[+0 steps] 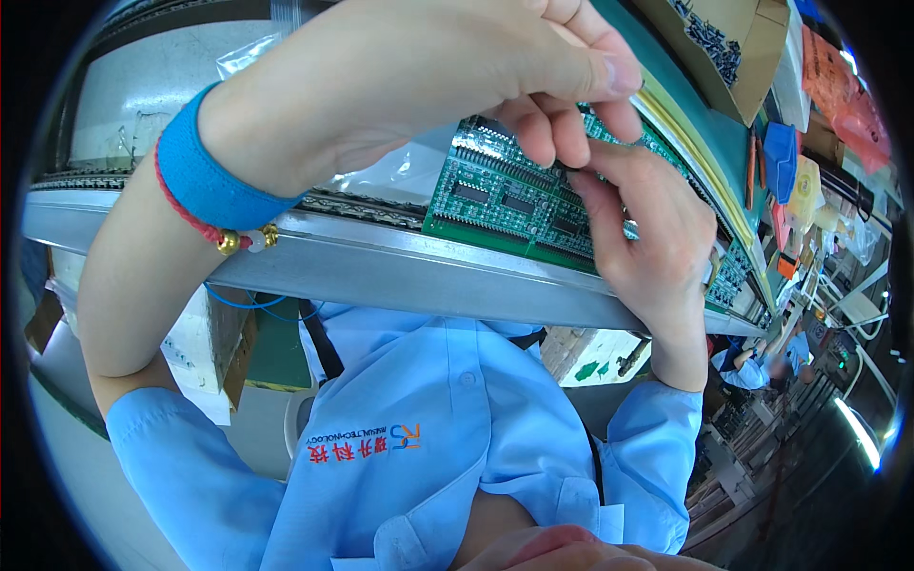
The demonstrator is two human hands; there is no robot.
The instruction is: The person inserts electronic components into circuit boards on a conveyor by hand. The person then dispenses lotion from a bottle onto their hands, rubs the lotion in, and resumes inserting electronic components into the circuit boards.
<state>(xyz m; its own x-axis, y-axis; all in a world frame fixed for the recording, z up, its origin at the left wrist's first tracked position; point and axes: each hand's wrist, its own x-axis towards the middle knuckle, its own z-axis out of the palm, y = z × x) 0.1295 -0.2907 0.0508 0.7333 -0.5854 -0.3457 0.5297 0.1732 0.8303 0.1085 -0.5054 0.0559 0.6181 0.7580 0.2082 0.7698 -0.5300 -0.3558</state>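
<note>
Looks like an electronics assembly workshop, given circuit boards (505, 221) along a metal rail (409, 266) and a carton (762, 52) of components (712, 49).

A blue bin (780, 160) beside a yellow container (805, 190), near crumpled orange-red plastic (842, 95).

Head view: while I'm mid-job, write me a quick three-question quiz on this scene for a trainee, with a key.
1. Multiple choice: which wrist wears the wide blue fabric band?
a) right
b) left
c) neither

2. True or false: small dark parts lie in the open brown cardboard box.

3. Short answer: which flat thing shows beneath the fingers of both the left hand and the right hand?

Key: 1. b. 2. True. 3. A green printed circuit board with black chips.
</note>
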